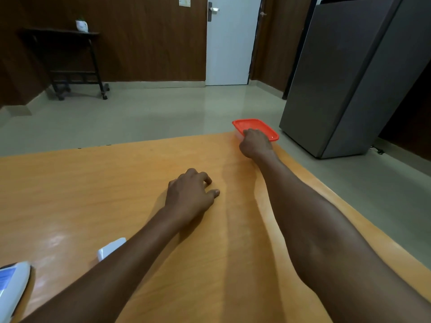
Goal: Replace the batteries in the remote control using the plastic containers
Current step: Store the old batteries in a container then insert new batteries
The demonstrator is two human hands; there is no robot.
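The step in hand appears to be fetching a container. The right hand (255, 142) is extended to the far right corner of the surface (93, 194) and rests against the near edge of the container (255, 129), a shallow clear tub closed by a red lid. The fingers are curled over that near edge. Whether they grip the lid rim or only touch it cannot be told, since the back of the hand hides the fingertips.

The left hand (190, 197) lies on the surface, nearer the person than the container and to its left. Its fingers are loosely curled, fingertips down on the wood, and hold nothing.

The remote (14, 290), a white body with a pale blue panel, lies at the near left edge of the surface, well apart from the container and cut off by the frame. A small white piece (110, 249) lies between the remote and the left forearm; it may be the battery cover, but this cannot be confirmed. No batteries are visible.

Judged progress: early. The next move calls for a firm hold on the container, drawing it toward the remote, and then lifting the lid. The container sits close to the far edge of the surface, so any pull should be directed inward.
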